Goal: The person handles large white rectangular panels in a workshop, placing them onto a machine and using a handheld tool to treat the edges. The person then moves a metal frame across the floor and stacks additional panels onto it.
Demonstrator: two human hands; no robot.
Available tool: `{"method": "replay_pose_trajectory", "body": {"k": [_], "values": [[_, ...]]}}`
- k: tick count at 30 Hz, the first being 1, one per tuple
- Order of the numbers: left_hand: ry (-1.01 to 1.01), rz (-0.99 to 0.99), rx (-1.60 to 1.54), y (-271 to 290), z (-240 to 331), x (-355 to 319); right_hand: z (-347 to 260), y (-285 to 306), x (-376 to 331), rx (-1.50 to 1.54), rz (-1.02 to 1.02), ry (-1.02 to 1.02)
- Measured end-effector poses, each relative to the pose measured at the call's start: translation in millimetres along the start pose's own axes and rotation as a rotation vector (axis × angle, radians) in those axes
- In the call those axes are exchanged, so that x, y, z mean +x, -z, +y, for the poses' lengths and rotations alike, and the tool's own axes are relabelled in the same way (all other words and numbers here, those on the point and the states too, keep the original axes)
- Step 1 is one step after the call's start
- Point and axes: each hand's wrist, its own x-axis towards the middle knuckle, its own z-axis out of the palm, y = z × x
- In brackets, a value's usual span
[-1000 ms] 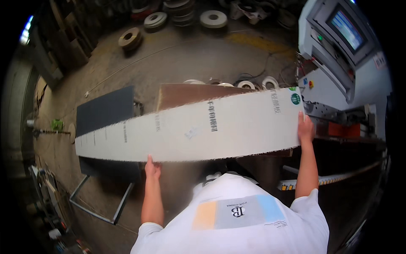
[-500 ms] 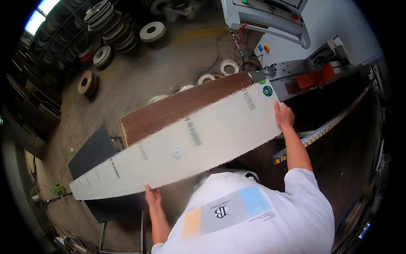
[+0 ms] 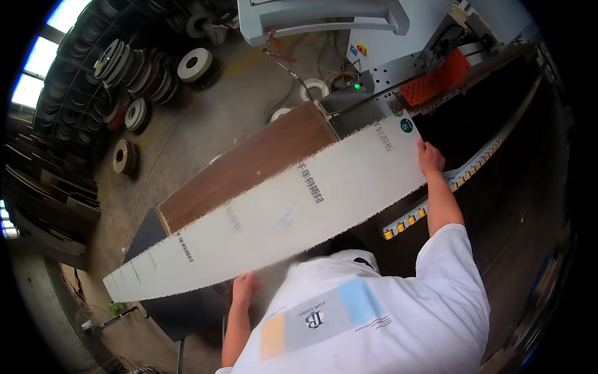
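A long white board (image 3: 268,209) with rough, chipped long edges slants across the view from lower left to upper right. My right hand (image 3: 431,159) grips its right end, thumb on the top face and fingers partly hidden beneath. At the near long edge, left of the middle, my left hand (image 3: 245,287) holds the board, its fingers partly out of sight at the rim. Under the white board, a brown board (image 3: 249,168) shows along the far side, and a dark grey panel (image 3: 180,315) shows at the left.
A grey machine (image 3: 398,59) with an orange perforated guard (image 3: 436,78) stands at the far right. A curved rail with yellow rollers (image 3: 411,219) runs along the right. Rolls of edge banding (image 3: 194,64) lie on the floor (image 3: 205,118), with more stacked at the far left.
The white board's right end has come closer to the machine's orange guard. Both hands moved along with it, and the view has shifted. More of the roller rail shows.
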Motion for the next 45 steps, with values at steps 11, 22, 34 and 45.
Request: {"method": "replay_pose_trajectory", "body": {"k": [11,22,34,45], "values": [[-1.249,0.185,1.262,-141.4,158.3,32.4,49.0,-1.5,55.4,-0.083,0.230,0.068],[-1.237,0.158,1.291,-137.4,160.1,32.7,-70.3,-63.5,50.1,0.094,0.299,0.599],[-1.274,0.188,1.200,-133.7,154.6,35.4,-299.9,-64.2,-174.0,0.350,0.158,1.030],[-1.242,0.170,1.214,-129.1,154.8,37.5,-391.3,-95.0,-205.8,0.481,-0.113,1.186]]}}
